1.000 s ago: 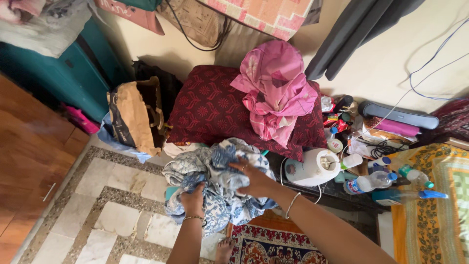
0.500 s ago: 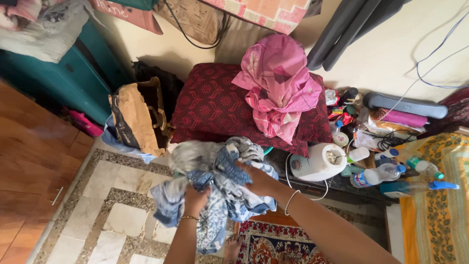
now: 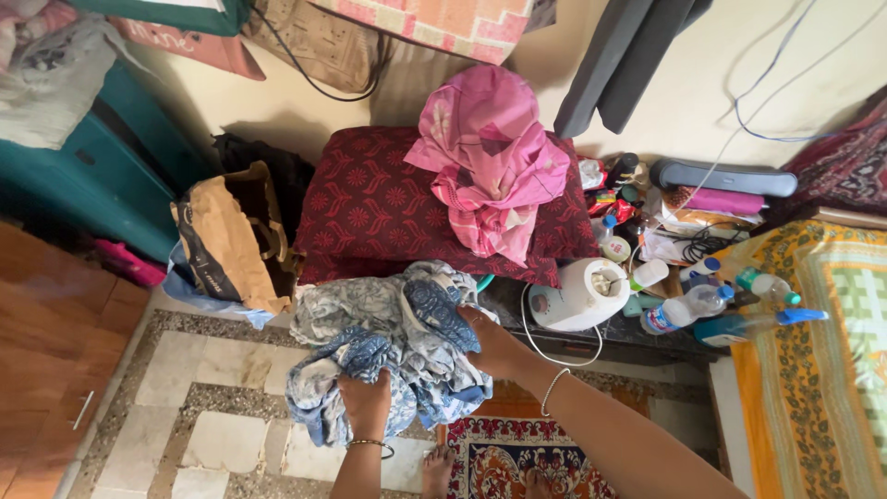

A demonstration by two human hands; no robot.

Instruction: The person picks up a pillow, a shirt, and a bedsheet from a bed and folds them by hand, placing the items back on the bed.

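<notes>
Both hands grip our blue-and-white cloth (image 3: 388, 346): our left hand (image 3: 367, 402) clenches its lower bunch, our right hand (image 3: 490, 344) closes on its right side. We hold it bundled over the tiled floor (image 3: 222, 365), just before the maroon cushion (image 3: 388, 208) bearing a pink cloth (image 3: 490, 162).

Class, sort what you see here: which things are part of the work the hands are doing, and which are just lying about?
In hand:
- left hand, gripping the cloth from below
- right hand, gripping its side
- blue and white printed cloth, bunched up

Lying about:
- pink garment on the maroon cushion
- brown bag
- white appliance
- plastic bottles
- patterned rug
</notes>
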